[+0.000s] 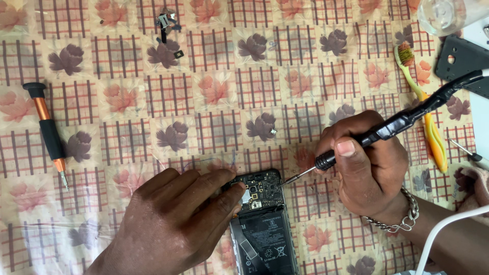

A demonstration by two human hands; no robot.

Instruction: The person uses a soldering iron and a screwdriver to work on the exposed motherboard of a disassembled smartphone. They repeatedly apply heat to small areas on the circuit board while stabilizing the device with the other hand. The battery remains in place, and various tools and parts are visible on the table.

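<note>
An opened black phone (265, 224) lies at the bottom centre, its back removed, showing the circuit board and the battery. My left hand (173, 219) rests on the cloth and presses its fingertips onto the left side of the board. My right hand (369, 163) grips a black soldering iron (402, 122) like a pen. The iron's thin metal tip (291, 178) touches the phone's upper right corner. A chain bracelet (405, 216) circles my right wrist.
An orange and black screwdriver (48, 133) lies at the left. Small phone parts (165, 25) sit at the top. A yellow-green toothbrush (425, 109), a black back cover (466, 61), a second small driver (466, 153) and a white cable (448, 226) are at the right.
</note>
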